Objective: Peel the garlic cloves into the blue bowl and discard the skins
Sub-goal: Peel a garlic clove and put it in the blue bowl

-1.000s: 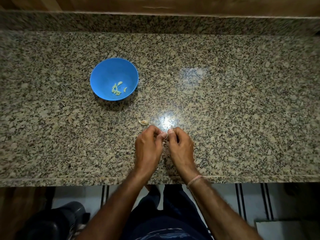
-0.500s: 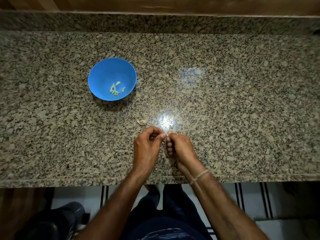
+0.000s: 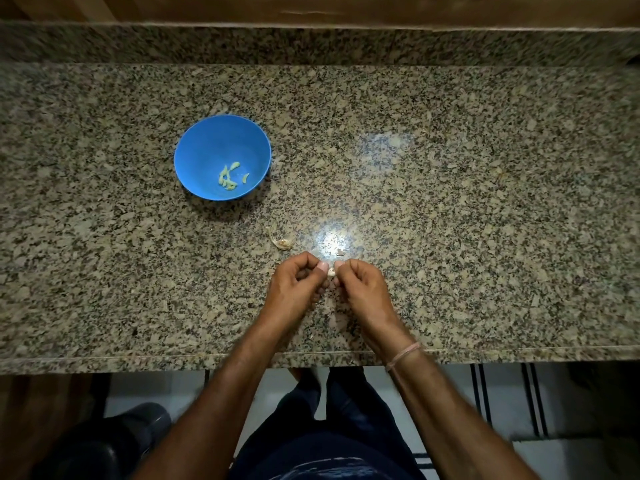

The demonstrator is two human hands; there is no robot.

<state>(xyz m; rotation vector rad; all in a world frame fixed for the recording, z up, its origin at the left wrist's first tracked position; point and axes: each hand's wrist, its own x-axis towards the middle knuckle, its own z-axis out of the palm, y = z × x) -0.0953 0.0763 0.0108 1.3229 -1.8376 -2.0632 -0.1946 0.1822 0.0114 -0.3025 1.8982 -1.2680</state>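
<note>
A blue bowl stands on the granite counter at the left, with several pale peeled garlic cloves in its bottom. Near the counter's front edge my left hand and my right hand meet thumb to thumb. Between their fingertips they pinch a small pale garlic clove, mostly hidden by the fingers. A curled piece of garlic skin lies on the counter just beyond my left hand. A tiny skin scrap lies in the bright glare spot ahead of my right hand.
The speckled granite counter runs the full width, with a raised back ledge and a front edge close to my body. A dark bin stands on the floor at lower left.
Both hands stayed together over the same spot, working the clove with small finger shifts. A small skin scrap now lies in the glare spot.
</note>
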